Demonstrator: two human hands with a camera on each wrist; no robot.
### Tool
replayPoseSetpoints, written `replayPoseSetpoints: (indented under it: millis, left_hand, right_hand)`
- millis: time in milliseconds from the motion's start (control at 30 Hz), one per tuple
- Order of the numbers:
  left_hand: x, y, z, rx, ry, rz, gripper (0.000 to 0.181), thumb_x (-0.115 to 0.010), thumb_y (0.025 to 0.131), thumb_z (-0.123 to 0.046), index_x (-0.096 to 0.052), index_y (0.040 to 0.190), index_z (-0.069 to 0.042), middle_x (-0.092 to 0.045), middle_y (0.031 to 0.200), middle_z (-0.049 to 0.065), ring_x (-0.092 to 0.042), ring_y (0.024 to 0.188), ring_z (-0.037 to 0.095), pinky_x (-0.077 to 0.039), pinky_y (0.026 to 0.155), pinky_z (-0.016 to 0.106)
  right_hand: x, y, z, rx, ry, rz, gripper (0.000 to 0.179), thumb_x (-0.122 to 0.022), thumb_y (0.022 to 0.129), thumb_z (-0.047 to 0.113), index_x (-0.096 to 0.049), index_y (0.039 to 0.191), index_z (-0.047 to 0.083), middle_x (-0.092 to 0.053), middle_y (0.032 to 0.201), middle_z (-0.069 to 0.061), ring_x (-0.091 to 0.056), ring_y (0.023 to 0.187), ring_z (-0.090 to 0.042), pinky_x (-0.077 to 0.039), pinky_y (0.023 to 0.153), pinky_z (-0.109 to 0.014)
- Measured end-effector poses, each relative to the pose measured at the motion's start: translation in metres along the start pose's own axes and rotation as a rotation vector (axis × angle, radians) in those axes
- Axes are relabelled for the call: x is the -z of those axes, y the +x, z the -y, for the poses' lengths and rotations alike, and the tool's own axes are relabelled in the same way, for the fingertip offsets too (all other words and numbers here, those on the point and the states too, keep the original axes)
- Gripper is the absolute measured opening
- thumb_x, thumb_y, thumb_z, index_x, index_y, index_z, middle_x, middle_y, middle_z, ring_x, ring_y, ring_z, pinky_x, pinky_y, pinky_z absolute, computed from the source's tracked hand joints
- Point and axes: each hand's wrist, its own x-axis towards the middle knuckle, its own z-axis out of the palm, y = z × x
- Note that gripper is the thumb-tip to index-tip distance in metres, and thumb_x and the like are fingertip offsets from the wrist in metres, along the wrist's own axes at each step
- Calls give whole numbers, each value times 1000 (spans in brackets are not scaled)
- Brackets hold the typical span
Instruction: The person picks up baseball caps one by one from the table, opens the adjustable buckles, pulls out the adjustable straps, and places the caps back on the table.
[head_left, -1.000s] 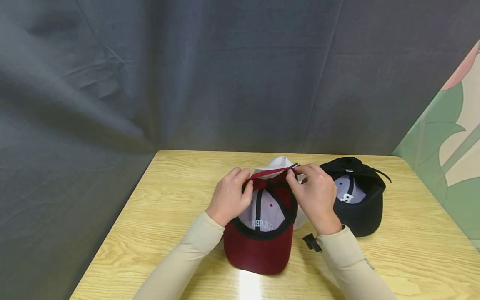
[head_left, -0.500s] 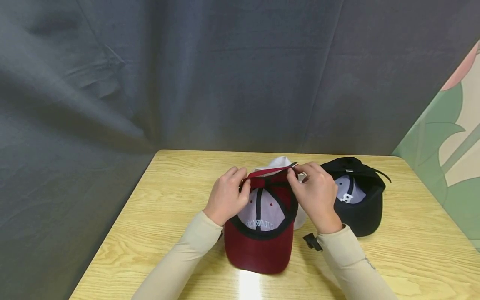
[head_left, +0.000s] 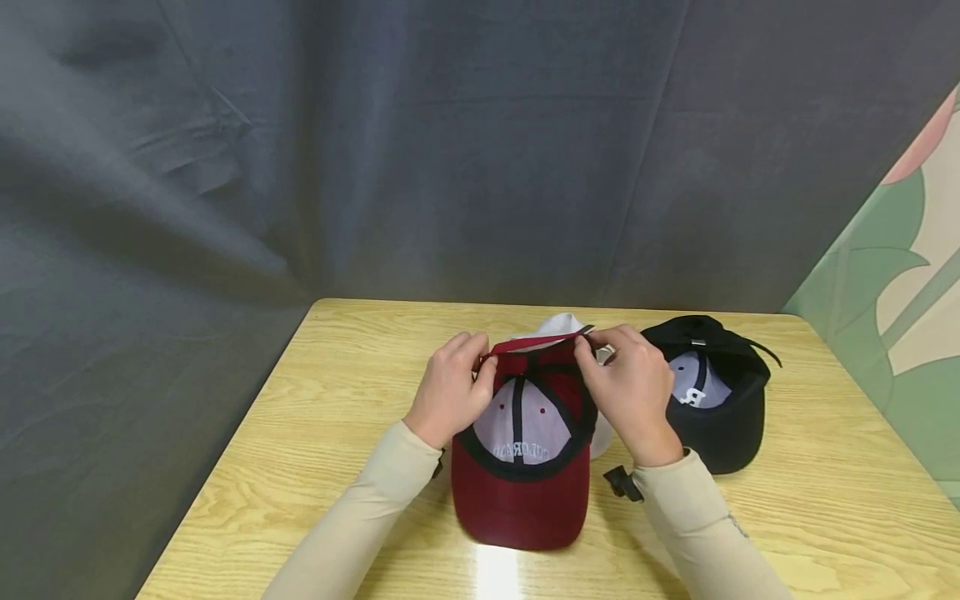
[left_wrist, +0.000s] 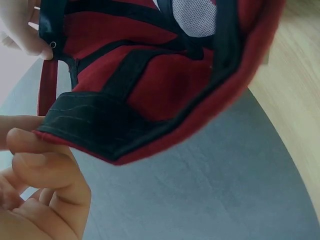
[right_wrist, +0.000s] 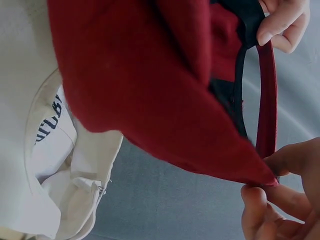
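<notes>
Red cap [head_left: 521, 512] was below the grip, brim nearest; left hand [head_left: 453, 387] and right hand [head_left: 630, 387] pinched its back edge at opposite strap [head_left: 536, 342] ends. Black cap [head_left: 720, 437] lay right of the grip, white cap [head_left: 562, 323] behind, contact unclear.

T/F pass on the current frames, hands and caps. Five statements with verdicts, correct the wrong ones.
1. The left hand and right hand both pinch the maroon cap, with its red strap running between them. True.
2. In the head view, the inside of the maroon cap is out of sight. False: the inside shows, with pale lettering.
3. In the head view, the black cap lies to the right of the maroon cap. True.
4. One hand is gripping the black cap. False: both hands are on the maroon cap.
5. In the head view, the white cap is partly hidden behind the maroon cap. True.
</notes>
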Motion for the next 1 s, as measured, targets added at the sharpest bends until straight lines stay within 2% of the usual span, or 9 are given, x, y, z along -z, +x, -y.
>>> replayPoseSetpoints:
  millis: [267,500,667,733,833,900,1000]
  left_hand:
    - [0,1,3,34,-41,3,23,-63,88,-2,-49,71,-10,-47,66,1,-47,61,13,-39,54,25]
    - [6,6,5,136,-107,-13,23,-63,90,-3,-52,72,-11,-51,68,0,-50,61,12,-43,56,25]
    - [5,6,5,162,-68,-7,19,-64,89,-8,-53,75,-12,-51,69,1,-49,61,12,-44,56,26]
    - [5,5,5,172,-40,-11,17,-65,89,-9,-54,76,-12,-51,69,1,-48,59,12,-42,55,27]
    - [4,3,6,189,-9,-18,13,-66,88,-11,-55,81,-10,-50,69,3,-46,59,13,-39,55,28]
    - [4,4,6,197,3,-17,12,-67,87,-11,-55,84,-9,-50,69,4,-45,60,14,-38,55,29]
    - [3,4,5,205,11,-10,15,-68,87,-11,-53,84,-9,-50,70,4,-45,60,14,-38,55,29]
  right_hand:
    - [-1,2,-2,-19,-9,31,21,-71,88,27,-78,90,7,-72,85,-8,-55,54,-21,-35,41,-33]
    - [0,9,-1,-106,27,53,23,-69,91,28,-77,85,7,-71,79,-9,-56,57,-22,-36,45,-33]
    - [1,12,4,-109,85,84,22,-68,92,25,-74,82,6,-68,73,-7,-55,59,-20,-39,50,-33]
    - [2,12,4,-124,128,117,22,-69,92,25,-75,83,5,-68,72,-6,-56,60,-19,-41,54,-34]
    - [5,13,5,-188,226,220,22,-70,93,26,-76,88,5,-70,73,-7,-61,59,-18,-48,57,-31]
    - [7,14,5,-257,299,294,24,-70,93,29,-76,92,5,-71,74,-8,-63,58,-18,-51,57,-30]
    - [10,16,6,-376,406,393,28,-71,93,33,-74,96,5,-69,71,-6,-63,54,-18,-51,50,-29]
